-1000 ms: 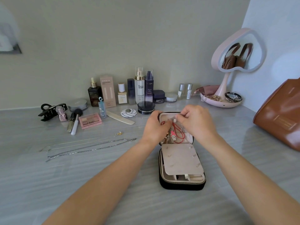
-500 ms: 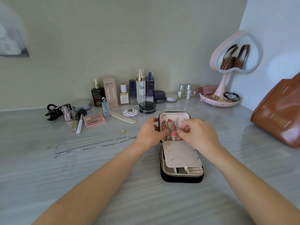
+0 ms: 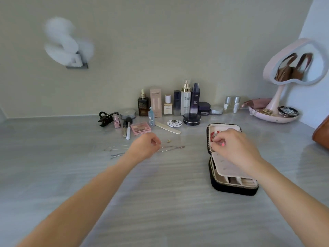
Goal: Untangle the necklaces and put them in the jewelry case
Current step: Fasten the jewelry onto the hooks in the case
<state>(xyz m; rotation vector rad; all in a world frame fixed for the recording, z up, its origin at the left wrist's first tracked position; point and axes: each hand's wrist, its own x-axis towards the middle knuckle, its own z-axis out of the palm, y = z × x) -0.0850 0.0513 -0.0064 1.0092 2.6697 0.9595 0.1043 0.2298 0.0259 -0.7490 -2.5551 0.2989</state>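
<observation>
**Silver chains (image 3: 175, 148) wait on the table (image 3: 160, 202), one necklace is at the jewelry case (image 3: 233, 188)**

We see our left hand (image 3: 145, 147) over the middle of the chains, with the fingers curled and the thumb close to the forefinger. The picture is blurred there, so we cannot tell if it already pinches a chain or only hovers above it. Our right hand (image 3: 235, 148) is in the open upper half of the case, well apart to the right. Its fingertips pinch the red cord necklace (image 3: 212, 137) near a small pink charm (image 3: 222, 144).

We judge that the chains are very light, thin and limp. They have no stiffness, so they can knot again if we lift them from the middle or drop them in a heap. They probably slide easily on the smooth table. The links look fragile, so a hard pull on a knot is a risk. We think the best place to hold a chain is near one end, with two fingertips, so that it hangs straight and goes into the case in one line. A small gold piece (image 3: 168, 140) lies just beside the chains and looks easy to lose.
</observation>
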